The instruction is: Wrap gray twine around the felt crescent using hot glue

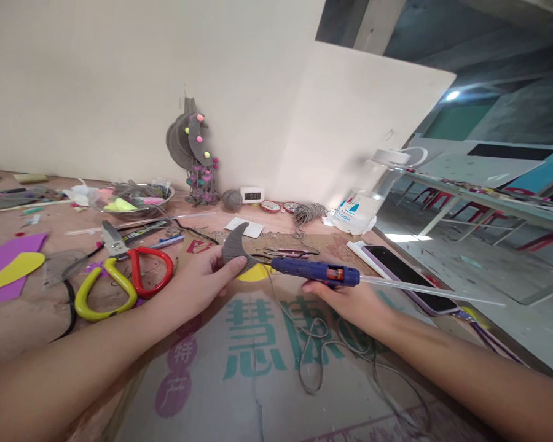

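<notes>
Pinched in my left hand (216, 270) is a crescent shape (235, 247) wrapped in grey yarn, with its pointed tip up. My right hand (345, 298) grips a blue glue gun (316, 271) from below; a clear glue stick (433, 290) sticks out of its rear. The gun's nozzle points left, close to the crescent's lower right side. Part of a yellow piece (253, 273) shows beneath the crescent. Loose grey yarn (320, 350) trails from the crescent over the printed cardboard (212, 399).
Scissors (131, 270) and purple sheets (9, 270) lie left, below a bowl (138, 205). A decorated grey hanging (193, 153), yarn ball (231, 200) and clock (251, 195) are at the back. A bottle (366, 190) and phone (410, 279) are right.
</notes>
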`<action>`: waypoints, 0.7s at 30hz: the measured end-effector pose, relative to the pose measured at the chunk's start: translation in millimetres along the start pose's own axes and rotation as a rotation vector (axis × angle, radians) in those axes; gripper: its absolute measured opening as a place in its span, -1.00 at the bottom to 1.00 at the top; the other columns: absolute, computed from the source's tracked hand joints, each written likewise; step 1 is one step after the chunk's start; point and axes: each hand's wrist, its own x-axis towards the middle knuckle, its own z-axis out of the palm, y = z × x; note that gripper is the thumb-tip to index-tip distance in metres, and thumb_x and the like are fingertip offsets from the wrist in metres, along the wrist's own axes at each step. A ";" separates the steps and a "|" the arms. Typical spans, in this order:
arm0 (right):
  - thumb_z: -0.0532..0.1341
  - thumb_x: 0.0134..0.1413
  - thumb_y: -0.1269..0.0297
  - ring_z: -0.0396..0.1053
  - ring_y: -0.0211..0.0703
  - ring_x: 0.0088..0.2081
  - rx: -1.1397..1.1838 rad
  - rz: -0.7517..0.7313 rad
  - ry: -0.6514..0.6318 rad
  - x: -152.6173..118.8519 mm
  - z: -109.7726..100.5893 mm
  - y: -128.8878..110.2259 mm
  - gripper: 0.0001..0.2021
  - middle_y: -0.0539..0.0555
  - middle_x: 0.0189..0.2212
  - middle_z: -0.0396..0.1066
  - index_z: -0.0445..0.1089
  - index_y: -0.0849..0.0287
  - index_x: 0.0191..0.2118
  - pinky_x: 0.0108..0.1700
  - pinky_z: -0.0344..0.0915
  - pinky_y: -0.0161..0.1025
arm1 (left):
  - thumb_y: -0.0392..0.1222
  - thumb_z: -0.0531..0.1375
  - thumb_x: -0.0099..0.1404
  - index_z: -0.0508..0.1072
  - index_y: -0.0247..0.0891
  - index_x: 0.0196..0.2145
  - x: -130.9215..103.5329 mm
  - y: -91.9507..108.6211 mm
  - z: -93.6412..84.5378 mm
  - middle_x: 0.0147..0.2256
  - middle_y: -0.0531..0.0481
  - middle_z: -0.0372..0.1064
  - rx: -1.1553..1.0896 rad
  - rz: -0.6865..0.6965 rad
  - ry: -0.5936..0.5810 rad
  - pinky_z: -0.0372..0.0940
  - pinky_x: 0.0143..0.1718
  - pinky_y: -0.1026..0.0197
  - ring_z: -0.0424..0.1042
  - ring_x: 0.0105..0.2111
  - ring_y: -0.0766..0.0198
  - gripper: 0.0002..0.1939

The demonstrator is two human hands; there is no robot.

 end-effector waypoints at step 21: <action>0.20 -0.04 0.09 0.38 -0.15 -0.37 -0.115 -0.024 0.016 -0.3 -2.2 -7.9 -0.80 -0.02 -0.45 0.40 0.31 0.10 -0.37 -0.29 0.31 -0.26 | 0.05 0.03 0.21 0.18 -0.22 -0.53 -0.7 2.3 0.3 -0.67 0.18 0.11 -0.002 0.008 -0.002 0.00 -0.61 0.33 0.12 -0.65 0.39 -0.68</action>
